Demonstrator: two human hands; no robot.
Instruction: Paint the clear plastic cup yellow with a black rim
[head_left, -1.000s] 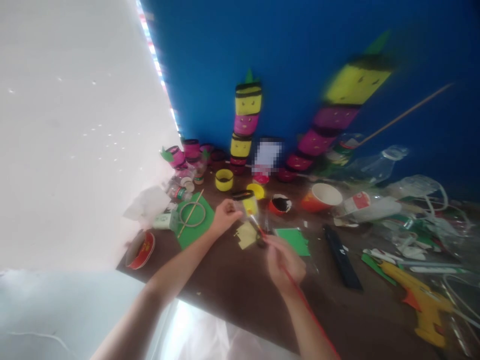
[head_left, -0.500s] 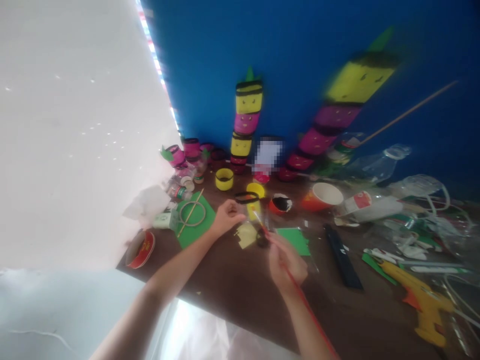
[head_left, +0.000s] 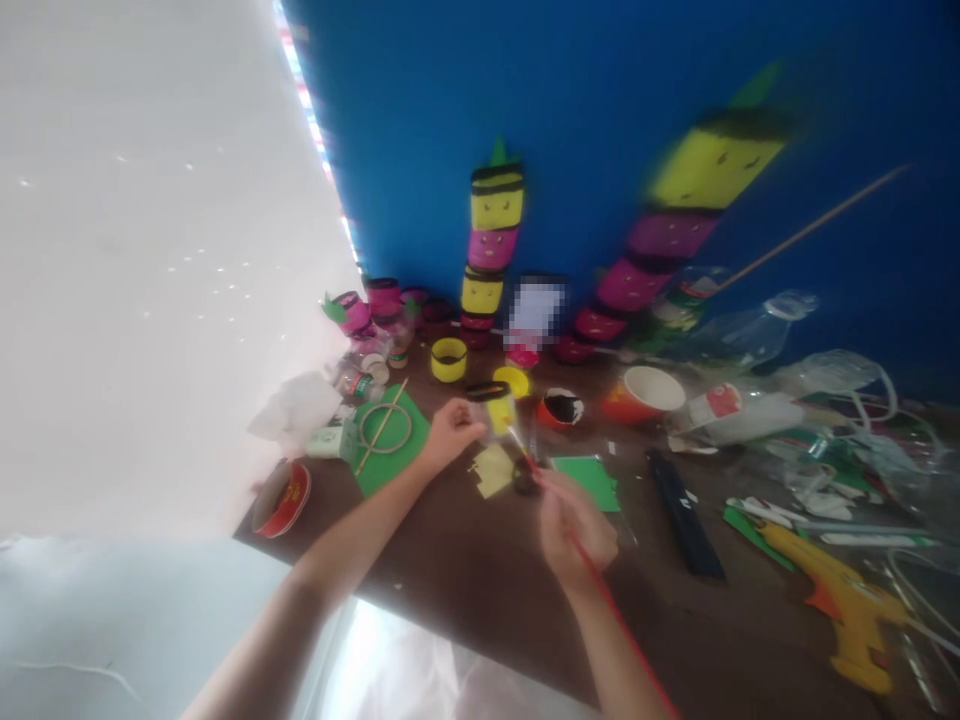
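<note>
My left hand [head_left: 452,437] is closed on the side of a clear plastic ring [head_left: 496,412] with a black rim. Yellow paint covers part of the ring's side. My right hand [head_left: 576,528] grips a long red paintbrush [head_left: 624,630], its handle running back along my forearm. The bristles are at the ring's painted side; whether they touch it is hard to tell. Behind the ring stands a small yellow container [head_left: 515,380]. A pale yellow scrap [head_left: 493,472] lies just under the ring, and a green sheet [head_left: 586,482] is beside my right hand.
A yellow ring [head_left: 448,361], a red cup with black inside [head_left: 560,408] and a larger paper cup [head_left: 646,393] stand behind. Painted stacked figures [head_left: 495,245] lean on the blue wall. At right lie a black bar [head_left: 684,515], a yellow glue gun [head_left: 855,600] and plastic bottles [head_left: 757,330].
The plastic ring has turned in my left hand, so more of its yellow-painted side shows and its black rim sits differently. My right hand and the brush stay in nearly the same place.
</note>
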